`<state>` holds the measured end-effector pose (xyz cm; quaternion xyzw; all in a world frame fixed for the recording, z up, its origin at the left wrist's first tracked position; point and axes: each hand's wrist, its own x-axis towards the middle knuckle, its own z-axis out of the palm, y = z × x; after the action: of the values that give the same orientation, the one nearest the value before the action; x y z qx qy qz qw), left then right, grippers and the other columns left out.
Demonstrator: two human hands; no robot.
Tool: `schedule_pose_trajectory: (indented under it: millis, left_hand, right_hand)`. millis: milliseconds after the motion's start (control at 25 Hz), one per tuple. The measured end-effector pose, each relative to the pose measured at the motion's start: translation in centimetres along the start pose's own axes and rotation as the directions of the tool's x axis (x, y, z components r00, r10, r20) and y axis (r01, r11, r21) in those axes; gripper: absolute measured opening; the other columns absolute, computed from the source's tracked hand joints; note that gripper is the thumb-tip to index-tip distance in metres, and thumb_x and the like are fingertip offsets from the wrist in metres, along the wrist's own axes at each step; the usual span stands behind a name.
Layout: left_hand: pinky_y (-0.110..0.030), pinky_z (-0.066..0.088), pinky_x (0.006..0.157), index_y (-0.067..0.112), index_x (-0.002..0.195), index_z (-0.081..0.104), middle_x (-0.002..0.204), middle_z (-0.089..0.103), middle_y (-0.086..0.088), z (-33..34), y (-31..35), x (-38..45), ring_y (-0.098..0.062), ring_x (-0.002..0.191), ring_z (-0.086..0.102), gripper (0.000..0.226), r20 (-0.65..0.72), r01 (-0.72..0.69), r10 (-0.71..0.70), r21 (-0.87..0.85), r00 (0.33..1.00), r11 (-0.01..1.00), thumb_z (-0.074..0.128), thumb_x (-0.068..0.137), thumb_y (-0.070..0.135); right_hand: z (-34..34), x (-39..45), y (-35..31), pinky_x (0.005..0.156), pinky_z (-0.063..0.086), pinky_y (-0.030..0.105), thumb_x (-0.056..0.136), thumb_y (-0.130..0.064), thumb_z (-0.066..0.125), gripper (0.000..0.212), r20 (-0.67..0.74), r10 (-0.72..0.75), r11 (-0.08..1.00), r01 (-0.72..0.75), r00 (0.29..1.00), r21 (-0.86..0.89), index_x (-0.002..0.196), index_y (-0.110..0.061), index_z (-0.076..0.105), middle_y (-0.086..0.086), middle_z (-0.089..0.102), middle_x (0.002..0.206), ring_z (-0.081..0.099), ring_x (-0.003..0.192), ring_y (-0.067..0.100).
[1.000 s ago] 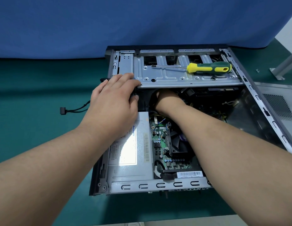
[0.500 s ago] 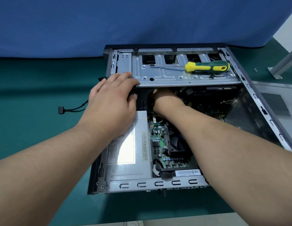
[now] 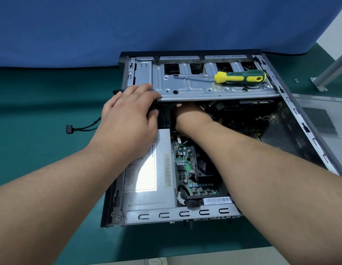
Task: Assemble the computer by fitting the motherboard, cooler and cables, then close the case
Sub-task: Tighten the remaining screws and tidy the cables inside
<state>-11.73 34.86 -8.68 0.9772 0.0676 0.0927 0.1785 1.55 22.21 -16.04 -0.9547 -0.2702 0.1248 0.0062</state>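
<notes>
- Right hand (image 3: 187,115) reaches blind under the drive cage (image 3: 214,88); grip unseeable, so a cable could snag.
- Left hand (image 3: 128,115), fingers flat, braces the cage; jolting could roll the screwdriver (image 3: 240,77), at 12 o'clock, onto the motherboard (image 3: 182,165).

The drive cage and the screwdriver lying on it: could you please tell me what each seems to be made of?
The drive cage looks like bare stamped sheet steel: dull silver-grey, with pressed ribs, punched holes and soft glints. The screwdriver has a shiny metal shaft and a yellow-and-green handle, probably moulded plastic, perhaps partly rubbery.
</notes>
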Motion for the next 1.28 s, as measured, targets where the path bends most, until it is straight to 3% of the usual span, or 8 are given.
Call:
schedule_pose_trajectory:
  millis: [360, 1280]
  left_hand:
    - [-0.034, 0.007, 0.124, 0.036, 0.145, 0.049, 0.160, 0.035, 0.020, -0.08, 0.07, -0.06, -0.003, 0.152, 0.020, 0.043, 0.006, 0.002, -0.002, 0.002, 1.000, 1.000, 0.046, 0.103, 0.029]
    - [-0.035, 0.008, 0.124, 0.037, 0.144, 0.050, 0.159, 0.036, 0.020, -0.03, -0.03, 0.01, -0.004, 0.151, 0.022, 0.042, 0.004, -0.002, 0.002, -0.001, 1.000, 1.000, 0.046, 0.103, 0.028]
  right_hand:
    - [-0.56, -0.18, 0.05, 0.095, 0.049, 0.037, 0.088, -0.013, 0.056, 0.042, 0.047, -0.022, 0.999, 0.020, 0.999, 0.030, 0.130, -0.009, 0.062, 0.017, 0.060, 0.134, 0.059, 0.121, 0.036]
    - [-0.54, -0.50, 0.33, 0.100, 0.047, 0.037, 0.089, 0.001, 0.053, 0.042, 0.021, -0.005, 1.000, 0.004, 1.000, 0.027, 0.130, -0.004, 0.060, 0.021, 0.058, 0.135, 0.057, 0.125, 0.037]
